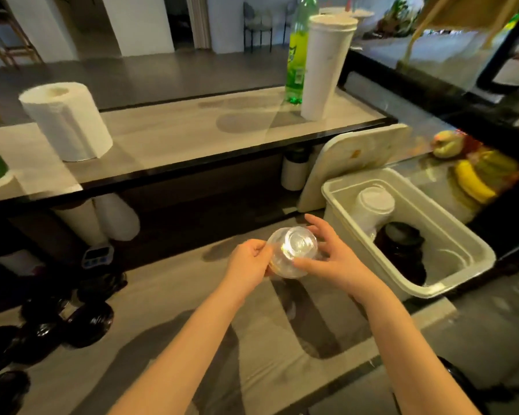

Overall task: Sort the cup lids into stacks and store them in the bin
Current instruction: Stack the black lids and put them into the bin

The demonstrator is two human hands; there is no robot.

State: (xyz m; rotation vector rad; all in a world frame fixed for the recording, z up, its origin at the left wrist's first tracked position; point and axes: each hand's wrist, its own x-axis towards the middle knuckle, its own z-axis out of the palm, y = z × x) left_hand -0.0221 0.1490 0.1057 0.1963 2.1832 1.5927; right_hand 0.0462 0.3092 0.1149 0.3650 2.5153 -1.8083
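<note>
Open bin (462,277): far half occupied by 1 white lid stack (372,205) and 1 dark lid stack (402,247); near end free. Bin cover (357,157) leans behind. Counter (192,295) passable at centre; loose black lids (87,322) crowd its left.

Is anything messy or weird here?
Yes. The black lids lie scattered loose at the left of the counter, not stacked. The white board leaning behind the bin has orange stains.
</note>
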